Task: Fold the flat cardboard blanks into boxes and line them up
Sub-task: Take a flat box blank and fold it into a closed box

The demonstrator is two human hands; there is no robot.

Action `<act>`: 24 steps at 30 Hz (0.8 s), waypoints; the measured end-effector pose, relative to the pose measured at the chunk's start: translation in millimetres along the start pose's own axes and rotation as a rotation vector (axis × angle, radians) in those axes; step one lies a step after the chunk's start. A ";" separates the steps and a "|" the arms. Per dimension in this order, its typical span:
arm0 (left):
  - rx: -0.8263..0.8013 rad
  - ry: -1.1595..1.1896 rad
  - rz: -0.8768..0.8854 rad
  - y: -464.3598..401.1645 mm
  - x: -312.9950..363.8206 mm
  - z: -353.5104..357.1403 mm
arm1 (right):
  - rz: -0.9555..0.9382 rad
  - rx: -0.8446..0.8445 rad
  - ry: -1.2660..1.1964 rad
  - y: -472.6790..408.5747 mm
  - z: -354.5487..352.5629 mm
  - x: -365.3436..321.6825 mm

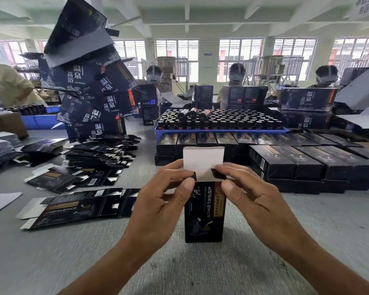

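Nearest, the box (204,211) stands upright on the counter (51,262), long axis vertical, dead centre between both hands. Left hand (158,201) and right hand (249,194) each pinch a side flap, equally close; the white lid flap (203,160) rises behind, finished boxes (296,160) lined up beyond.

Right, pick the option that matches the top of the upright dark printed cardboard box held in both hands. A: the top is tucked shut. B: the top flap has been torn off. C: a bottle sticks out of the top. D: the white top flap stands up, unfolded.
D: the white top flap of the upright dark printed cardboard box stands up while the left hand and right hand pinch the small side flaps.
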State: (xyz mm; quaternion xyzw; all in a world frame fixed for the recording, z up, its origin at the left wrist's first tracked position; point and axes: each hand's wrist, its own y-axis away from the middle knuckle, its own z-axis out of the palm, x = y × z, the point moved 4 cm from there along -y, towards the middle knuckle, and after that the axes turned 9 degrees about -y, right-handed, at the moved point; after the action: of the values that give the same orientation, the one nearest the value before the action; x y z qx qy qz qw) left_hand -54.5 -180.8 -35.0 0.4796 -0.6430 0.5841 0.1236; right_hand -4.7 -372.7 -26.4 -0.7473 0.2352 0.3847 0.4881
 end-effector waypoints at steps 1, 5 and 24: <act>0.006 -0.003 0.004 0.2 0.4 -0.4 | -0.023 0.023 -0.001 0.1 -0.1 -2.3; 0.016 -0.021 0.023 0.4 2.3 -1.7 | -0.028 0.089 -0.015 1.2 -0.4 -4.4; 0.063 0.033 -0.001 2.0 11.7 -0.4 | -0.012 0.166 -0.016 3.1 1.8 -9.4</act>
State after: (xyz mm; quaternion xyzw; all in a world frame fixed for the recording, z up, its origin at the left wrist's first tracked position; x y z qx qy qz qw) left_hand -62.1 -186.2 -27.8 0.4739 -0.6221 0.6118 0.1191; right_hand -13.2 -372.6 -20.9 -0.7024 0.2581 0.3670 0.5525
